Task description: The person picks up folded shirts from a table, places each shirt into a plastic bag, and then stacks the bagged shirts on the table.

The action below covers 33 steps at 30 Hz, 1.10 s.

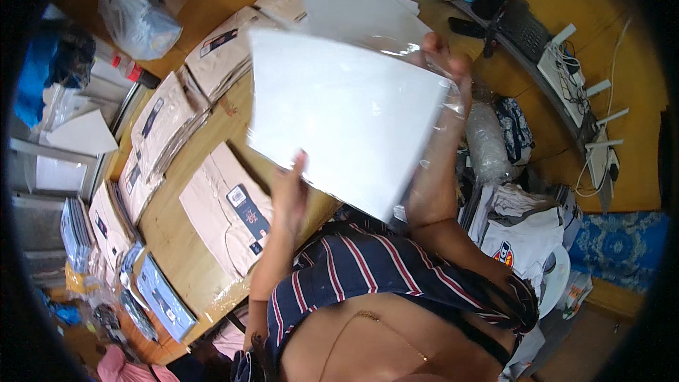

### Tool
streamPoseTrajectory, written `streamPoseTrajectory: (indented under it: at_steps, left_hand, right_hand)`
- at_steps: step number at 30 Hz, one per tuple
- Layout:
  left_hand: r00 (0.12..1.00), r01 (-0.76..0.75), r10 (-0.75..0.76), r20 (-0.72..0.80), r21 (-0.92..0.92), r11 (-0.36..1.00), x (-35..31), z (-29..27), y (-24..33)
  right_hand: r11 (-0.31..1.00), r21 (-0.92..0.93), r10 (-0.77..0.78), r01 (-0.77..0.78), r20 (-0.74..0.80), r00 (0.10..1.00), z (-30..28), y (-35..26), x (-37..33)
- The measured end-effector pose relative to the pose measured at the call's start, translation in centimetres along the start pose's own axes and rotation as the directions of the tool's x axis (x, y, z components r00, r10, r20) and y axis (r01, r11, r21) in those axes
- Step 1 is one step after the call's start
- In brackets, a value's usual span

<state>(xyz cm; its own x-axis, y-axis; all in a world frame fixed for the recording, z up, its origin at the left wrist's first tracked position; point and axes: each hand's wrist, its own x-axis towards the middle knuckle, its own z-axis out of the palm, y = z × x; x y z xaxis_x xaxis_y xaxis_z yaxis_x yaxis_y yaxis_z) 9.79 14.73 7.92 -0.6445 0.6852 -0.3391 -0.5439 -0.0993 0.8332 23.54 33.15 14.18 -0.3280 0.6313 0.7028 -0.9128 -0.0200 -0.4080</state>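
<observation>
Presently, the left hand (288,194) holds a white sheet (346,113) by its near edge. The right hand (451,69) adjoins clear plastic (455,106) at the far-right corner; grip closure indeterminable.

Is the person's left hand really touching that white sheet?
Touching: in the head view, the left hand holds the white sheet, its thumb lapped over the lower edge. Whether clear plastic lies between them, I cannot tell.

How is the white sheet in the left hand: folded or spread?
Spread: the white sheet shows one broad, smooth face, no visible fold.
</observation>
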Motion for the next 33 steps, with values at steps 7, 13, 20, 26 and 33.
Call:
streamPoseTrajectory:
  at_steps: [7, 13, 20, 26, 33]
  left_hand:
    - [0.925, -0.175, 0.35, -0.149, 0.65, 0.74, 11.0, -9.1, 4.9]
    - [0.578, -0.594, 0.703, 0.415, 0.804, 0.014, 10.3, -3.9, -0.6]
    - [0.433, -0.888, 0.086, 0.897, 0.441, -0.129, 9.7, 3.5, -8.2]
    - [0.444, -0.871, -0.066, 0.894, 0.413, -0.267, 9.9, 3.0, -7.7]
    - [0.47, -0.832, -0.174, 0.865, 0.368, -0.415, 9.9, 3.0, -7.8]
  right_hand:
    - [0.367, -0.586, 0.56, -0.722, -0.481, 0.675, -9.8, 4.2, -8.4]
    - [-0.05, -0.924, 0.546, -0.378, -0.342, 0.765, -8.9, 3.3, -10.4]
    - [-0.098, -0.957, 0.72, -0.274, -0.258, 0.644, -10.3, 2.0, -9.0]
    - [-0.022, -0.986, 0.752, -0.164, -0.124, 0.648, -11.3, 1.6, -8.8]
    - [0.091, -0.996, 0.638, -0.001, 0.057, 0.768, -10.8, 1.9, -8.8]
